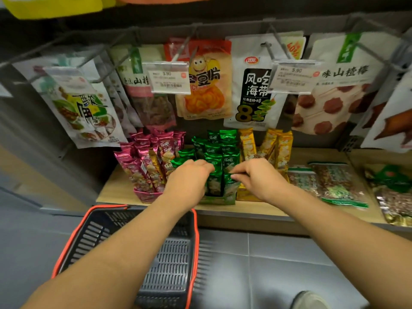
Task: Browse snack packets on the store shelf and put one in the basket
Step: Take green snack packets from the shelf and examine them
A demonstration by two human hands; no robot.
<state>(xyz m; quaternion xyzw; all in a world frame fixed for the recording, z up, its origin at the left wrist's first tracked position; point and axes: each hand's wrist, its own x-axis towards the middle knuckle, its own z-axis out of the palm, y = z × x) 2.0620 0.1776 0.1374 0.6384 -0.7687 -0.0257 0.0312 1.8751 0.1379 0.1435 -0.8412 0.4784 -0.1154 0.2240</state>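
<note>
Green snack packets (219,152) stand upright in a green display box on the wooden shelf (116,188), between pink packets (151,157) and yellow packets (278,148). My left hand (189,177) reaches into the green box, its fingers curled over the tops of the front packets. My right hand (258,175) pinches the top of one front green packet (231,181). A dark basket (174,264) with an orange rim sits on the floor below the shelf, under my left forearm, and appears to hold nothing.
Larger snack bags (252,85) hang on hooks above, with price tags (167,78) in front. Flat bags (334,184) lie on the shelf to the right. Grey tiled floor lies below; a shoe (310,299) shows at the bottom right.
</note>
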